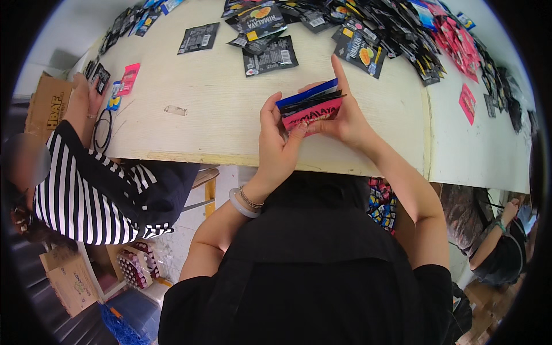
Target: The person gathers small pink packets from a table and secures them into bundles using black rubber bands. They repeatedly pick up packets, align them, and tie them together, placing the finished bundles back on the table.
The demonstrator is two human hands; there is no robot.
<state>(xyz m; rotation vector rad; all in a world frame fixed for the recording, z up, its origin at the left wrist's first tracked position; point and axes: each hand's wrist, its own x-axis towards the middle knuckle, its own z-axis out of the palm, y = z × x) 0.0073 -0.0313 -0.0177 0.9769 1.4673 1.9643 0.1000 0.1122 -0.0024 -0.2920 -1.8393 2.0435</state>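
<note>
Above the table's near edge, both my hands hold a small fanned stack of flat candy packets. A pink packet [325, 110] faces me, with black packets [310, 102] behind it and a blue packet [322, 91] at the back. My left hand [277, 141] grips the stack's left end, thumb on the pink front. My right hand [352, 122] pinches the right end with its thumb across the front, one finger pointing up past the stack. Beyond my hands lie a black packet showing its back [270, 57] and one with a fruit picture [361, 53].
Heaped black packets [397, 34] and pink packets [457, 43] cover the far right of the white table [201, 115]. At left, a person in stripes [86, 190] holds black packets beside a cardboard box [49, 106]. Another person's arm [491, 244] shows at right.
</note>
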